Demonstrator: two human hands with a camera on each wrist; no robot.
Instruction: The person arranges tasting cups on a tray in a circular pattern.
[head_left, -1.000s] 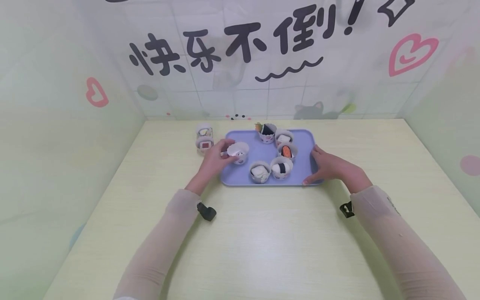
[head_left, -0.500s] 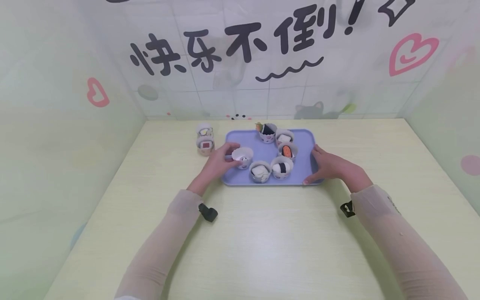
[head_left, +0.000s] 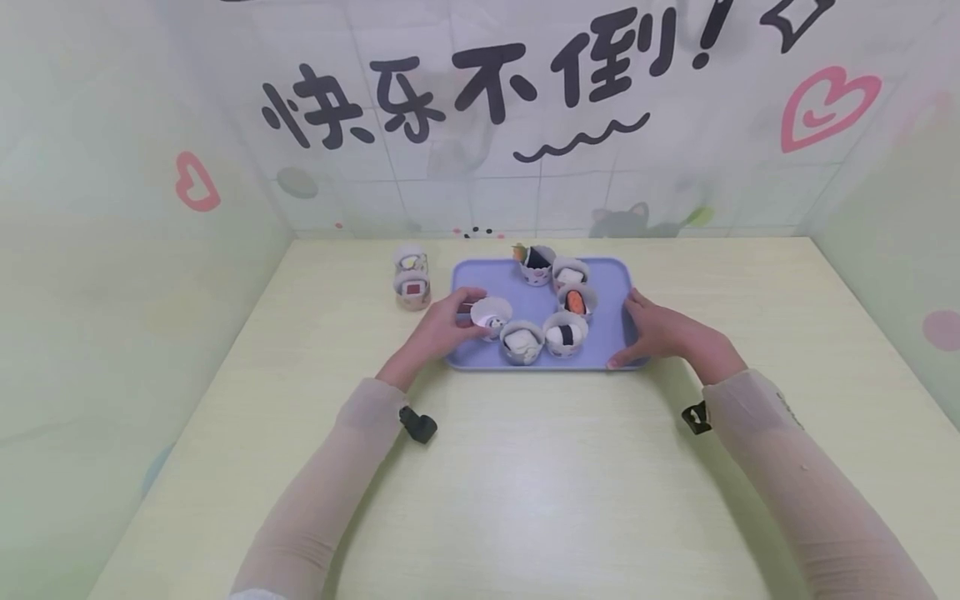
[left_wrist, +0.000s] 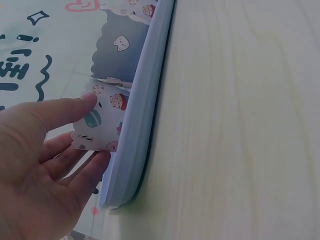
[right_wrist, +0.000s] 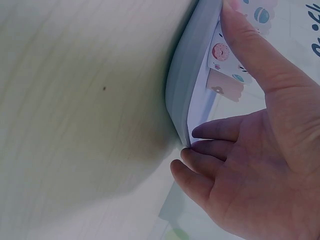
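In the head view my left hand (head_left: 444, 323) holds a scalloped paper cup (head_left: 491, 315) over the left part of a lavender tray (head_left: 528, 304). A small white piece with dark spots lies in the cup. The left wrist view has the thumb on one side of this printed cup (left_wrist: 100, 120) and fingers on the other, just inside the tray's rim. My right hand (head_left: 663, 329) spans the tray's front right corner; its thumb rests at the front rim (right_wrist: 182, 75) and its fingertips touch the end. Close beside the held cup stands a paper cup (head_left: 522, 342) of white toy sushi.
More cups stand on the tray: a black-banded white piece (head_left: 565, 335), an orange-topped one (head_left: 575, 302), a white one (head_left: 570, 275) and a black-wrapped one (head_left: 537, 262). Two cups with sushi rolls (head_left: 412, 290) stand on the table left of it. A printed backdrop (head_left: 480, 200) rises behind.
My left hand has moved right and toward the front with the paper cup, bringing it beside the front-left cup. The right hand and the tray have stayed in place.
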